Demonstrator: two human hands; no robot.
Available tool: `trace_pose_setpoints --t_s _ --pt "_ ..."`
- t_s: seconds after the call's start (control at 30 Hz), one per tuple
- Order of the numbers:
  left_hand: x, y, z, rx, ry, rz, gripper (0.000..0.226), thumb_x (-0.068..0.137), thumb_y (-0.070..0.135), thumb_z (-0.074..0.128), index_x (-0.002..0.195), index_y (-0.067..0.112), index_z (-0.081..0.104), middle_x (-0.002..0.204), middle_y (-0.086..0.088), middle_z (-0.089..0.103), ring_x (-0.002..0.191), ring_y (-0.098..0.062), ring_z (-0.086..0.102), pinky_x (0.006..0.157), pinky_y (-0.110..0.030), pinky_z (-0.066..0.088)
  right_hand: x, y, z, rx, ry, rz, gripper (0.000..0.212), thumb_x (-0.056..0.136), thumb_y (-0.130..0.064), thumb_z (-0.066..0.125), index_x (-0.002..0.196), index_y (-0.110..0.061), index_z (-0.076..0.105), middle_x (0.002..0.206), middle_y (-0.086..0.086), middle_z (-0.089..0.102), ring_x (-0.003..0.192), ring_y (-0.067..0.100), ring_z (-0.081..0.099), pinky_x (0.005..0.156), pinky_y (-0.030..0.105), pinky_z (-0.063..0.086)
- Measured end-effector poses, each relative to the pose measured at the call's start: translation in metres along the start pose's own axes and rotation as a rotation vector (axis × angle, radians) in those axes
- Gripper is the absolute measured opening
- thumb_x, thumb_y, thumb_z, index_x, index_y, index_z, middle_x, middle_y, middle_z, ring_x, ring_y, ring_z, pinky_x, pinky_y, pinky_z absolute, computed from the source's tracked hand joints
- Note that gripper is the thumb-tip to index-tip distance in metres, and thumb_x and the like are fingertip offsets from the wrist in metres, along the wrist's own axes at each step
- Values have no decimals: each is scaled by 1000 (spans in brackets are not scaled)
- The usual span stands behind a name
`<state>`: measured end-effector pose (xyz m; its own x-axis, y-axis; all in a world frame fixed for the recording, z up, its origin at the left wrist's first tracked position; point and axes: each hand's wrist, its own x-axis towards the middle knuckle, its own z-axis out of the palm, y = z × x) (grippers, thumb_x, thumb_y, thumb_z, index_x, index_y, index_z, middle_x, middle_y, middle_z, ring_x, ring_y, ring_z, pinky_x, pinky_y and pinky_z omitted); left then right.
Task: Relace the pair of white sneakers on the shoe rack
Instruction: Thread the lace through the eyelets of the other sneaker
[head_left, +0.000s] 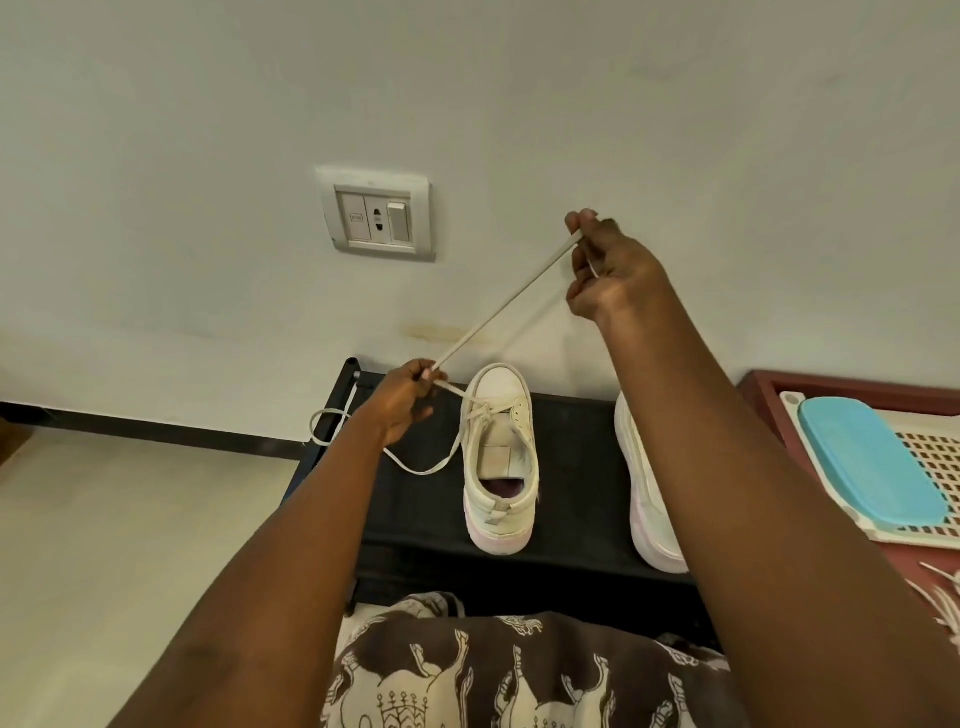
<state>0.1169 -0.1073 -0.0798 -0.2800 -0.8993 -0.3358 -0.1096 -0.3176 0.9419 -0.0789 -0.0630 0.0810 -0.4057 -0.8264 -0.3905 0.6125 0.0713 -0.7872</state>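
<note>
Right hand (608, 265) is up high, pinching the lace (509, 301). Left hand (410, 400) pinches it low, line taut between them. Just beside the left hand, the white sneaker (498, 462) stands on the black shoe rack (571, 467); its partner (647, 499) sits under the right forearm.

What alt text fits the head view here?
A white lace is stretched taut above a white sneaker on a black rack: the left hand pinches it near the toe, the right hand holds it raised before the wall. A second sneaker stands to the right, partly hidden by the right arm.
</note>
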Motion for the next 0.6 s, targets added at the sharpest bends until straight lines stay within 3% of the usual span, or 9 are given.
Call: trace_pose_setpoints --t_s 0.1,0.17,0.23,0.3,0.37,0.43,0.53,0.6 --pt "-5 -7 -6 102 7 -56 25 101 9 36 88 20 54 88 6 55 75 -7 45 65 -25 35 -8 -8 2 -10 17 -28 7 87 -20 66 81 -18 67 79 -14 63 72 1 45 60 17 30" --pt "-9 -2 -6 163 0 -40 17 101 14 38 105 20 53 97 6 58 83 -8 47 68 -24 35 -13 -4 6 -23 26 -44 12 85 -19 69 94 -13 71 76 -13 63 75 1 47 72 16 35" --pt "-12 10 -2 174 -6 38 32 100 25 41 132 23 43 125 -1 56 110 -15 48 92 -29 36 -18 3 10 -56 30 -58 24 83 -17 70 106 -10 71 74 -13 63 78 2 48 81 20 36" --pt "-17 30 5 212 -45 171 43 99 32 42 141 24 37 142 -4 44 128 -19 39 104 -32 30 -24 12 15 -83 22 -89 27 81 -12 71 108 -7 70 78 -10 64 78 4 46 80 19 35" --pt "-26 55 17 238 -110 311 39 99 29 43 137 20 45 135 -2 52 122 -13 45 98 -22 32 -29 21 18 -81 20 -129 30 79 -5 71 109 -1 68 78 -7 62 72 3 46 79 19 39" --pt "-31 76 27 237 -176 402 30 98 26 45 124 18 57 116 0 64 112 -11 55 93 -16 37 -33 30 20 -66 20 -135 32 77 1 72 109 3 67 73 -7 58 69 3 48 88 26 41" --pt "-32 89 35 200 -197 453 17 97 19 48 100 16 65 93 0 66 90 -9 63 92 -23 46 -38 36 21 -66 -9 -126 35 77 2 72 111 6 65 73 -7 58 72 5 48 79 27 45" --pt "-32 92 34 212 -160 484 19 98 13 46 89 14 63 82 -2 61 74 -6 58 80 -19 47 -38 38 21 -76 -14 -110 32 77 -2 73 109 1 67 77 -8 59 79 8 47 83 28 42"
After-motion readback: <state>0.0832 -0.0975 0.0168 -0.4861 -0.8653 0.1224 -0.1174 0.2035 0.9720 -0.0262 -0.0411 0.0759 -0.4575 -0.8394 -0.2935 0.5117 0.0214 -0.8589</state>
